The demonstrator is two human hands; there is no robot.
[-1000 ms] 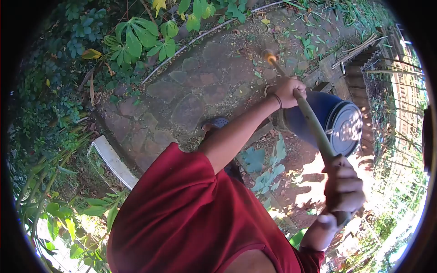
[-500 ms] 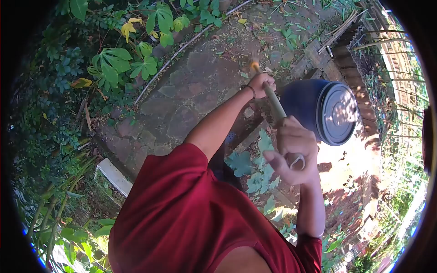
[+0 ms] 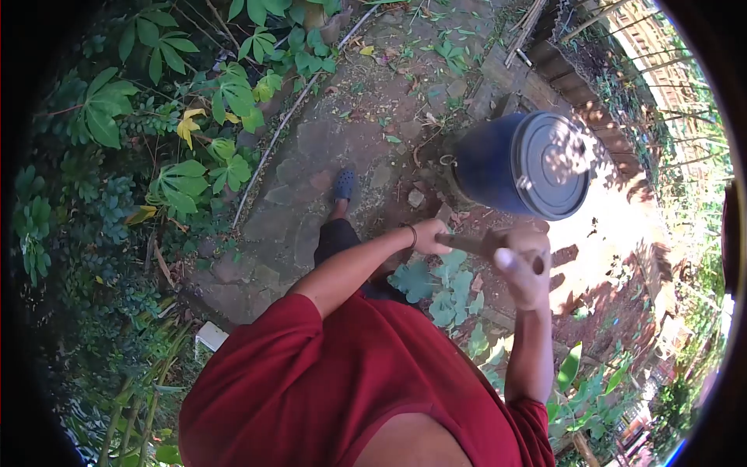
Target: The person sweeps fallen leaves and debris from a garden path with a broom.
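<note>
Both my hands are closed round a long pole [image 3: 465,243], of which a short, blurred length shows between them. My left hand [image 3: 430,236], with a dark band at its wrist, grips it in front of my body. To its right, my right hand [image 3: 523,265] wraps round the pole's near end, its thumb raised. The pole's far end is hidden from view. Just beyond my hands lies the blue drum [image 3: 486,163] with a grey lid [image 3: 554,165]. Broad grey-green leaves [image 3: 447,288] grow right below the hands.
My foot in a blue clog [image 3: 345,184] stands on the stone paving [image 3: 299,194]. Dense plants [image 3: 93,233] fill the left, edged by a thin pole [image 3: 272,152]. A low wooden border [image 3: 572,82] and a bamboo fence [image 3: 661,70] run along the right.
My left hand has come back toward my body, nearer my right hand, and the pole's far end has left view. My clogged foot now shows. The view has shifted.
</note>
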